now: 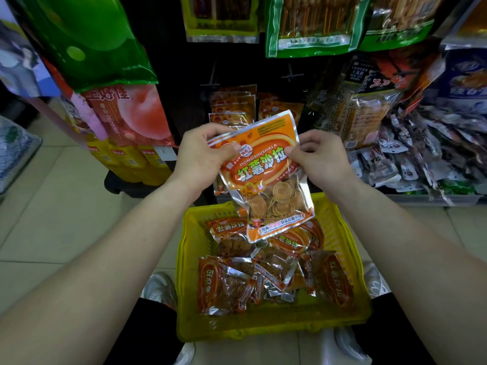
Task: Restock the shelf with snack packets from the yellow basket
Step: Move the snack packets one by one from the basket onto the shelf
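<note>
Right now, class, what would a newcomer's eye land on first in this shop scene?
First, the bright orange foil snack packet at centre, pinched at its top by the left hand and right hand. Below it on the floor sits the yellow plastic basket, holding more orange packets.

The floor (pixel 52 206) is made of big pale tiles with thin dark lines between them. A dark rack (pixel 189 88) stands in front, full of hanging bags. Big green bags (pixel 87 40) hang at the top left. A bin (pixel 434 198) on the right holds a heap of small packs. The light is soft and dim.
</note>
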The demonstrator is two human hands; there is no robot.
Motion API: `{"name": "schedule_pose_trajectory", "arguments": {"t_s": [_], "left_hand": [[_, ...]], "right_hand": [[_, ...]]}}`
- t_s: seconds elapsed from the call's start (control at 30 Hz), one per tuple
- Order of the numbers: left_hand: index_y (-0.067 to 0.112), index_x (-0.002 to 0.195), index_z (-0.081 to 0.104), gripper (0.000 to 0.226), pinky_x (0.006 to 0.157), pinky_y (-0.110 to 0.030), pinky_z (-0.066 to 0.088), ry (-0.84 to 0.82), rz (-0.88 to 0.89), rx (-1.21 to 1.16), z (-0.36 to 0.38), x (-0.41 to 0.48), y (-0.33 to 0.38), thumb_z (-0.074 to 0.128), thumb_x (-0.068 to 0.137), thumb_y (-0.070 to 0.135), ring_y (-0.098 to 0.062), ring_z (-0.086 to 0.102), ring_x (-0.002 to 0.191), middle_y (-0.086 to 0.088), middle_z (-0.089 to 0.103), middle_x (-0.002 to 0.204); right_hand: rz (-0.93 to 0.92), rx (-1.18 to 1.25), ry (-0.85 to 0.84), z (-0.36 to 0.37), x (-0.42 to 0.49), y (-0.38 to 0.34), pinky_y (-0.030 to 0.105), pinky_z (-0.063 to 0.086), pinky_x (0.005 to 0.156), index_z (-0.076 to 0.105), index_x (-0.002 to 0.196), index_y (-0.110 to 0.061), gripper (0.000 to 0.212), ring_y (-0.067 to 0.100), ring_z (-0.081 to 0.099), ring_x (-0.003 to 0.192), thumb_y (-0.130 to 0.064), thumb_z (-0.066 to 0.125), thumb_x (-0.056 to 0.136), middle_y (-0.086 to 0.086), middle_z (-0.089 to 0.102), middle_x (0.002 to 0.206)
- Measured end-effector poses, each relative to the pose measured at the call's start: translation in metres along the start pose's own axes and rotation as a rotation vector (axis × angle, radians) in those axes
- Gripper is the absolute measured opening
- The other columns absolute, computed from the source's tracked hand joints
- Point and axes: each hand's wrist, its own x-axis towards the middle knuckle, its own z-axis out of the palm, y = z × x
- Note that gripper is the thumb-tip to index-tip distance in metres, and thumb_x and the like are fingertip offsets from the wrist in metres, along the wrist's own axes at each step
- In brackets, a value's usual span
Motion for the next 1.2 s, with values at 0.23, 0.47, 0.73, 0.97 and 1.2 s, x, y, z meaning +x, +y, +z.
{"name": "schedule_pose_trajectory", "arguments": {"t_s": [0.23, 0.47, 0.73, 0.97, 1.2], "left_hand": [[0.030, 0.090, 0.068, 0.013, 0.065, -0.024, 0.058, 0.042, -0.009, 0.009, 0.0028, -0.0001, 0.0015, 0.075, 0.089, 0.019, -0.012, 0.073, 0.086, 0.004, 0.073, 0.094], [0.029, 0.096, 0.068, 0.010, 0.071, -0.029, 0.060, 0.023, -0.010, 0.068, 0.0000, 0.0021, -0.0004, 0.073, 0.091, 0.022, -0.013, 0.072, 0.093, 0.002, 0.073, 0.101], [0.028, 0.098, 0.069, 0.012, 0.079, -0.036, 0.061, -0.004, -0.006, 0.111, 0.0002, 0.0031, -0.0026, 0.074, 0.090, 0.020, -0.014, 0.070, 0.098, 0.002, 0.071, 0.106], [0.026, 0.101, 0.068, 0.010, 0.078, -0.031, 0.060, -0.006, -0.009, 0.138, 0.0013, 0.0025, -0.0021, 0.070, 0.093, 0.020, -0.013, 0.066, 0.102, 0.003, 0.067, 0.113], [0.026, 0.104, 0.067, 0.011, 0.062, -0.018, 0.055, 0.013, -0.028, 0.100, 0.0028, 0.0032, -0.0011, 0.069, 0.094, 0.021, -0.010, 0.068, 0.093, 0.002, 0.067, 0.112]], "right_hand": [[-0.029, -0.044, -0.055, -0.0001, 0.0023, 0.0057, 0.047, 0.060, 0.081, 0.060, 0.099, -0.025, 0.026, 0.016, 0.073, 0.084, -0.017, 0.080, 0.083, 0.002, 0.073, 0.084], [-0.072, -0.067, -0.086, 0.0014, 0.0021, 0.0074, 0.047, 0.059, 0.085, 0.070, 0.086, -0.029, 0.005, 0.016, 0.072, 0.088, -0.031, 0.074, 0.089, -0.001, 0.073, 0.087], [-0.037, -0.123, -0.094, 0.0015, 0.0043, 0.0094, 0.047, 0.058, 0.084, 0.071, 0.087, -0.019, 0.013, 0.017, 0.072, 0.085, -0.031, 0.071, 0.091, 0.002, 0.073, 0.087], [-0.064, -0.236, -0.155, 0.0008, 0.0020, 0.0048, 0.040, 0.056, 0.086, 0.071, 0.098, -0.020, 0.017, 0.012, 0.069, 0.091, -0.035, 0.063, 0.096, -0.003, 0.073, 0.098], [0.016, -0.024, -0.300, 0.0044, -0.0029, 0.0033, 0.038, 0.056, 0.094, 0.058, 0.123, -0.020, 0.024, 0.014, 0.069, 0.103, -0.031, 0.054, 0.102, 0.000, 0.071, 0.114]]}}
